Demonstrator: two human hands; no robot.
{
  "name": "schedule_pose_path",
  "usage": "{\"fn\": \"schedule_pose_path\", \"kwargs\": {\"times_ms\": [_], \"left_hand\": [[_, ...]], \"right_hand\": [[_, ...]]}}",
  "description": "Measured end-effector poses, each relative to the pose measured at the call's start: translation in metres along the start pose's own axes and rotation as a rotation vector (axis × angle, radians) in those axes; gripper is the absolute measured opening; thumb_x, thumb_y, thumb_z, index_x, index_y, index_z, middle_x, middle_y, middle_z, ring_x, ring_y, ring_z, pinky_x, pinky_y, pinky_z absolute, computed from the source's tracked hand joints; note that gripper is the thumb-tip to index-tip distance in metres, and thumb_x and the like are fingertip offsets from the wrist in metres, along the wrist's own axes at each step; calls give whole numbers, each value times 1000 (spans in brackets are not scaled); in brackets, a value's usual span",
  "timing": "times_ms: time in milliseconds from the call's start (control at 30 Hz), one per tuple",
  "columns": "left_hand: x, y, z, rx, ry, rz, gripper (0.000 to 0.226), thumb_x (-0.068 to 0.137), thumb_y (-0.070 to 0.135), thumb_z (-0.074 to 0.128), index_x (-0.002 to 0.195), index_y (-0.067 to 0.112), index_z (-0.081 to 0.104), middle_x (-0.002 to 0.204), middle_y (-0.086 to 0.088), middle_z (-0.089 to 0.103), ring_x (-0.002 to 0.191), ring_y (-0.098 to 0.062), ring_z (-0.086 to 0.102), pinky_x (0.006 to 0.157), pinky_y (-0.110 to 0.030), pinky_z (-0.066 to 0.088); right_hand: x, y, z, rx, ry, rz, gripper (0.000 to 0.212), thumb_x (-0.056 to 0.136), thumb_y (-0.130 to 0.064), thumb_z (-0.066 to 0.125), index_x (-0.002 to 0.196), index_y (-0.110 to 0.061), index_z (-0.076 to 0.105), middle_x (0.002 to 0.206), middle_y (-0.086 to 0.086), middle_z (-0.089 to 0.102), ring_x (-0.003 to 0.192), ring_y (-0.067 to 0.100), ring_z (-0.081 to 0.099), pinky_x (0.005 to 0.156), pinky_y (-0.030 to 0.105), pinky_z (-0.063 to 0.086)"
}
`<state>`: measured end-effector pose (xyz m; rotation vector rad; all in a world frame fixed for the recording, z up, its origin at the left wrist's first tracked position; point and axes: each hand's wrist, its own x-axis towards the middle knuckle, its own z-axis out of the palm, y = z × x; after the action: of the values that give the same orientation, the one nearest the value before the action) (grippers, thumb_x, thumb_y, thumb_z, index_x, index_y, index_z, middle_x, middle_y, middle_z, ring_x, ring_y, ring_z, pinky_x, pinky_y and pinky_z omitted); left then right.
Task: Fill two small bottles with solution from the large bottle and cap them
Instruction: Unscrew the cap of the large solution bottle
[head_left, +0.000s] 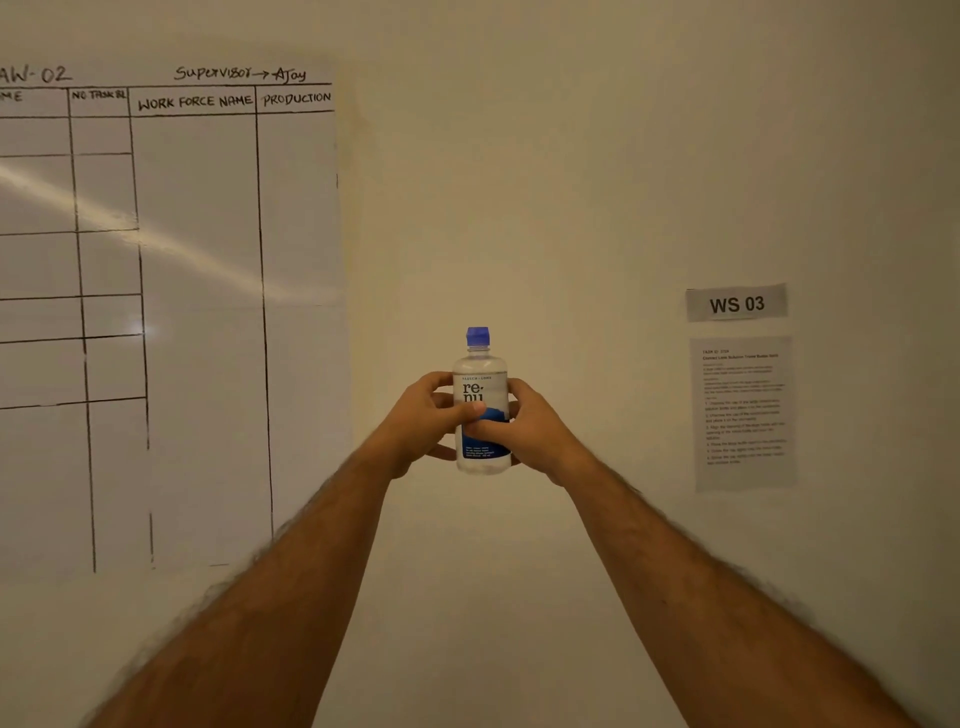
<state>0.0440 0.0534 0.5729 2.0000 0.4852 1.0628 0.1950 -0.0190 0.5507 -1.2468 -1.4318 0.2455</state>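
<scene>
Presently the left hand (423, 415) and right hand (524, 426) both clasp the clear plastic large bottle with blue-and-white label (483, 415), held upright before the wall, its blue cap (478, 336) still on; judged the opening step, uncapping comes next, with no small bottles in view.

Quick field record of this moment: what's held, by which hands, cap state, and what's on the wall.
held: bottle, upright, in front of the wall
left hand: grips the bottle's left side
right hand: grips the bottle's right side
cap: blue, on
small bottles: none in view
wall: whiteboard at left, WS 03 sign and instruction sheet at right
</scene>
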Motion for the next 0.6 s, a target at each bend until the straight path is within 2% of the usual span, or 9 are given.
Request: {"fn": "schedule_pose_path", "kwargs": {"times_ms": [200,333,500,600], "left_hand": [[1,8,-7,91,-26,23,50,86,37,68,129,26,46,110,6,67,94,-10,68,65,-26,57],[7,28,-20,124,106,88,46,93,37,60,133,18,48,114,0,65,98,-11,66,68,-29,57],[21,55,-22,301,294,173,47,86,48,64,120,15,62,102,-1,68,84,-13,65,66,-27,52],[29,68,-13,555,307,137,56,78,64,63,106,17,66,94,1,65,84,-15,63,76,-35,54]], "right_hand": [[-8,4,1,-16,59,-23,64,78,-30,79,130,-25,43,103,-13,58,87,9,63,69,23,53],[-13,8,-2,-26,52,5,61,76,-29,80,125,-27,44,103,-11,59,88,9,63,74,28,56],[-19,14,-1,-50,51,35,61,76,-30,81,124,-28,43,107,-9,58,92,14,63,83,37,56],[-21,16,4,-59,49,41,60,76,-31,81,124,-29,44,110,-8,59,94,17,64,84,39,57]]}}
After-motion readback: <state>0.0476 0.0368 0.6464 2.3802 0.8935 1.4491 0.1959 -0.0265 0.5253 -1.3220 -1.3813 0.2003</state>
